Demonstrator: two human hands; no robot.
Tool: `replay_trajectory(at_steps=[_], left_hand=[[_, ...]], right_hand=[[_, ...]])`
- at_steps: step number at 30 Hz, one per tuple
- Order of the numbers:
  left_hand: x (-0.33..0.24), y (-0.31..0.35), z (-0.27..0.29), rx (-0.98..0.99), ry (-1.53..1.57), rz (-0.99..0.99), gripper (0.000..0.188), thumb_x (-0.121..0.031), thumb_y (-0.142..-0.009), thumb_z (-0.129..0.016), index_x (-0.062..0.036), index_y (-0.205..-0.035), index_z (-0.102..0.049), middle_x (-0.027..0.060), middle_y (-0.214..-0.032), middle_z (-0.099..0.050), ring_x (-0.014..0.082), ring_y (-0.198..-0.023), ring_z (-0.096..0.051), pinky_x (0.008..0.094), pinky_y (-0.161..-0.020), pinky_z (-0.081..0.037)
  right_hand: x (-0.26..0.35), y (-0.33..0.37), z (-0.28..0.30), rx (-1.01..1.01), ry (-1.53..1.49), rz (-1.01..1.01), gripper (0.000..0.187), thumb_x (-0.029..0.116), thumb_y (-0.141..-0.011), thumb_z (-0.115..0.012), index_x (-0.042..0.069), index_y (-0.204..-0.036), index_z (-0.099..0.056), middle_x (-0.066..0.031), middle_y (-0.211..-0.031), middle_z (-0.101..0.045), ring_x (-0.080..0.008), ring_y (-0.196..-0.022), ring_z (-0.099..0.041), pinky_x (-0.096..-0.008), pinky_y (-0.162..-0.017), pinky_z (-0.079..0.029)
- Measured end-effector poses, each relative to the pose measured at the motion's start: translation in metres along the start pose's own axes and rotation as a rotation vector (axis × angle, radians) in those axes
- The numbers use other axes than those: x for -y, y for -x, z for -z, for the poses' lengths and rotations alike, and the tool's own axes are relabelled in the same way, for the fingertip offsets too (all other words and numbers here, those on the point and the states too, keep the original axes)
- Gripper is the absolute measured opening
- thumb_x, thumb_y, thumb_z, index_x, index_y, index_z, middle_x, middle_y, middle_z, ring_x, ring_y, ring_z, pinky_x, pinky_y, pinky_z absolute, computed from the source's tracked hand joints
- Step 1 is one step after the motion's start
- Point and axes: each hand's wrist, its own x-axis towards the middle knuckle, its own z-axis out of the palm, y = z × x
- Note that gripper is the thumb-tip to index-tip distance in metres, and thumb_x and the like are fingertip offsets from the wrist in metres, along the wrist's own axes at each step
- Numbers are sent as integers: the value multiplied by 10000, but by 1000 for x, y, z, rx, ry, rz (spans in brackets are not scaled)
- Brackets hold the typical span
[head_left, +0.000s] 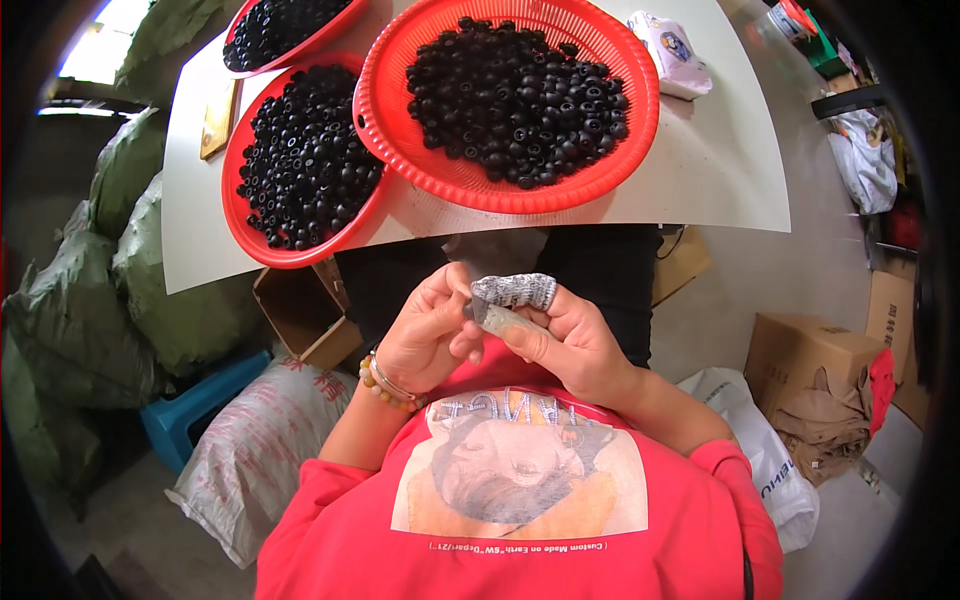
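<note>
My left hand [425,335] and my right hand [560,340] meet close to my chest, below the table's near edge. Grey cloth finger covers [513,292] wrap two fingers of my right hand. The fingertips of both hands pinch together around something very small that I cannot make out. A bead bracelet sits on my left wrist. Three red round baskets hold several black ring-shaped beads: a large one [640,130] at centre, a second [235,210] to its left, a third [340,30] at the far top.
A white table top [720,170] carries the baskets, a white packet [672,50] at its far right and a yellowish flat piece [217,120] at the left. Green sacks [120,290] are piled on the left. Cardboard boxes [810,360] and plastic bags lie on the floor.
</note>
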Motion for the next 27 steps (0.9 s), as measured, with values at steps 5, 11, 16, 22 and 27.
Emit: replay_trajectory(at_steps=[5,11,16,22,27], left_hand=[[-1,-1,-5,24,111,48,121,-150,-828,-517,-63,-848,-435,44,-662,-482,60,-486,-424,210,-502,-480],[-1,-2,-4,48,109,-2,97,-133,-835,-503,-67,-869,-442,61,-712,-486,75,-550,-445,228,-571,-485],[-1,-1,-6,-12,-35,-75,91,-82,-825,-509,-61,-881,-440,73,-780,-509,96,-595,-492,251,-573,-486],[-1,1,-12,-71,-229,-179,112,-35,-807,-524,-49,-867,-430,75,-842,-518,106,-641,-520,236,-608,-471],[1,2,-12,-125,-353,-238,122,-9,-796,-529,-35,-859,-428,76,-870,-521,106,-659,-522,221,-613,-459]], right_hand=[[8,2,3,-66,-67,-118,313,75,-867,-431,12,-1168,-372,-21,-889,-535,-32,-684,-451,-169,-595,-365],[3,8,13,-84,-41,-125,345,74,-863,-436,19,-1190,-343,-2,-931,-523,-20,-717,-446,-164,-628,-360],[6,6,4,-63,-12,-98,368,39,-849,-446,-8,-1194,-326,-62,-1096,-471,-118,-1001,-456,-262,-880,-344],[0,5,3,-65,26,-33,407,30,-838,-462,-12,-1212,-306,-77,-1125,-448,-128,-1010,-459,-265,-890,-347],[0,4,4,-38,41,-30,410,40,-839,-468,-13,-1211,-306,-83,-1124,-449,-131,-1016,-458,-261,-883,-355]])
